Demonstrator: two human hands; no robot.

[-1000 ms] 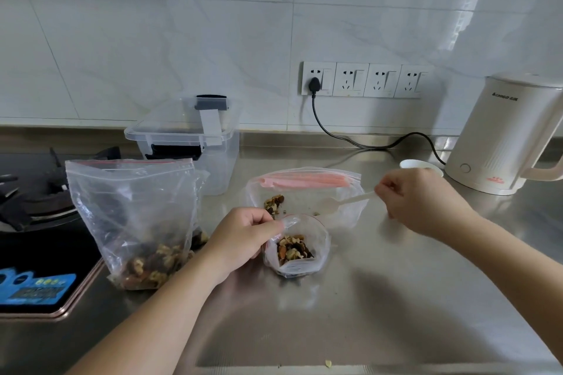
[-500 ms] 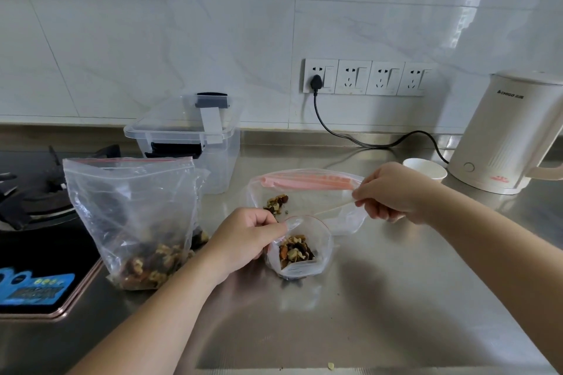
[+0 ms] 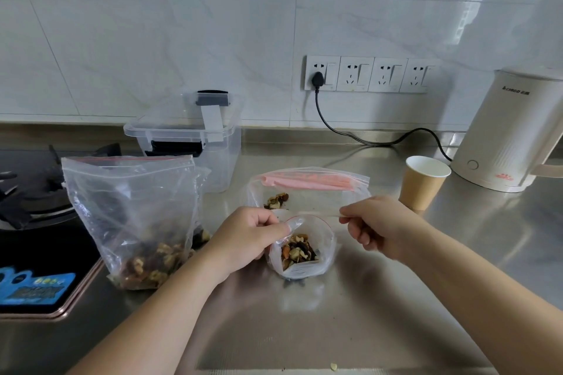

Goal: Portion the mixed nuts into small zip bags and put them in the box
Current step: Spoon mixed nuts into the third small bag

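A stainless steel counter [image 3: 396, 298] carries everything; at its left sits a black hob [image 3: 36, 253]; beside that stands a large zip bag [image 3: 131, 207] with mixed nuts at its bottom; behind it, a clear lidded box [image 3: 189, 137]; at the middle, a small open zip bag [image 3: 301, 250] holding nuts, with another bag [image 3: 307, 192] lying flat just behind; right of these, a paper cup [image 3: 423, 181] and a white kettle [image 3: 515, 131]; a nut fragment [image 3: 426, 367] lies near the front edge.
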